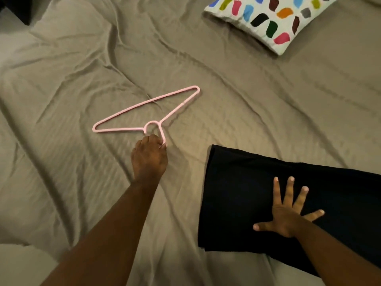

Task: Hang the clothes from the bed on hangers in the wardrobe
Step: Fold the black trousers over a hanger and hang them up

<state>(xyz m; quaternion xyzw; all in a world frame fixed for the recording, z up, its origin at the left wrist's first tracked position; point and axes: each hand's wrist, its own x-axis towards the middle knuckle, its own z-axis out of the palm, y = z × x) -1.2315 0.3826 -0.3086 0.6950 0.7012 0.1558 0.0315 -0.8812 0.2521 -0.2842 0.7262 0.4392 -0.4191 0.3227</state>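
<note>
Nearest, the right hand (286,217) lies flat on a dark, nearly black folded cloth garment (237,193). Its fingers are straight and spread wide, pressing down on the fabric and grasping nothing. The garment rests on the wrinkled grey-brown bed sheet (247,100), and its right part runs out of frame.

Further out and to the left, the left hand (149,156) has its fingers curled round the hook of a thin pink plastic clothes hanger (119,131). The hanger's triangular frame lies flat on the sheet beyond the knuckles, well apart from the garment. Farthest away, a white pillow with coloured blotches (268,19) sits at the top right.

The task looks to be at an early step for this piece. The hanger is in hand, but the garment is still folded and is not yet on the hanger. It probably still has to be opened out or draped, fitted to the hanger and carried to the wardrobe, which is out of view. No other clothes show on the bed here, so how many remain or are already hung cannot be told.
</note>
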